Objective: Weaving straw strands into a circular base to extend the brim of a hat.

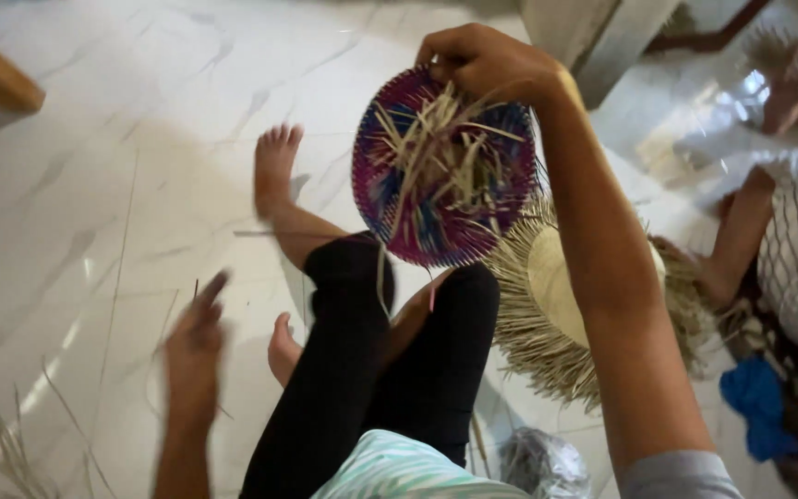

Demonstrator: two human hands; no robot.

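The person is sitting on the pale marble floor [94,139] with legs crossed in black leggings, and the right hand [487,60] is gripping the top rim of a round woven piece [441,171], purple and blue with loose straw ends sticking out of its hollow side. The piece is hanging in the air above the knees, its open face turned toward the camera. The left hand [194,342] is reaching down to the left of the woven piece, low over the floor; it is blurred, so I cannot tell whether its fingers are open or pinching something, though a thin dark strand seems to be near its fingertips. Thin straw strips [20,453] are lying on the floor further left of the piece, at the lower corner. Just right of the piece and behind the right forearm, a natural-coloured straw disc [547,323] with a frayed fringe is lying on the floor. Further right, another person in a striped garment is sitting, arm lowered, and a blue cloth [757,402] is lying near them. Judging by this, the weaving is partway along, and the work in hand looks like fetching a fresh strip; that would call for a fine pinch and a steady hold on the rim.
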